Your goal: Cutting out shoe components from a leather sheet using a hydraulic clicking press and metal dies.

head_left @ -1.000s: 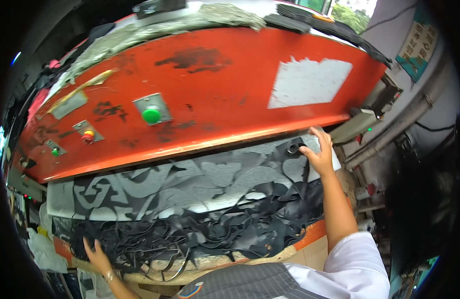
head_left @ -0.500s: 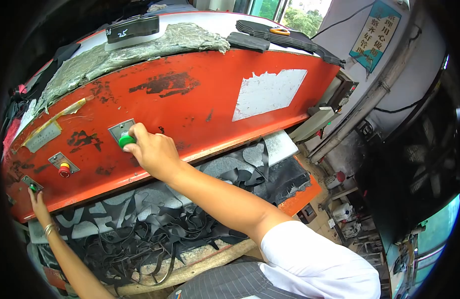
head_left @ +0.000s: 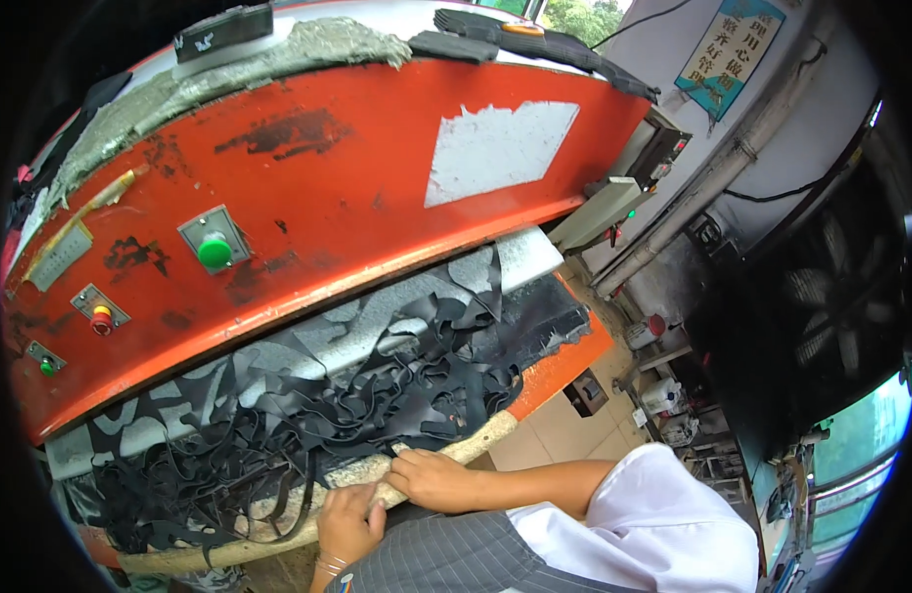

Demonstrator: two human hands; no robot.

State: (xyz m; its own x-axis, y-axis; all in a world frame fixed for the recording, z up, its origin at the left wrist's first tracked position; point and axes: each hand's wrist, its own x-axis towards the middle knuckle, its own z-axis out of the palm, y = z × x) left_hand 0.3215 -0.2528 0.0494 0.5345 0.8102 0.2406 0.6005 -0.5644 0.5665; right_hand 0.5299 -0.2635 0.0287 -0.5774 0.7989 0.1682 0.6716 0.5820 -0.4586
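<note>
My left hand [head_left: 349,526] rests at the worn beige front edge [head_left: 471,447] of a cutting board, its fingers bent over it. Beside it, my right hand [head_left: 428,480] curls its fingers on the same edge. Just beyond both hands lies a tangled heap of black cut scraps [head_left: 377,395], strips and curved offcuts, on a pale grey slab [head_left: 525,259]. Over the slab stands the orange-red front of a large machine [head_left: 347,188]. On it are a big green push button [head_left: 215,252], a red-and-yellow knob [head_left: 101,318] and a small green button [head_left: 47,366].
Black stacked sheets [head_left: 535,44] and a dark block [head_left: 223,35] lie on top of the machine. A grey control box [head_left: 599,212] sticks out at its right end. A large black fan [head_left: 831,296] stands on the right. Tiled floor [head_left: 564,435] shows past the machine's orange corner.
Both hands have left the buttons on the machine's front and come down to the board's near edge, close together. The view has shifted, so the machine appears farther up and left.
</note>
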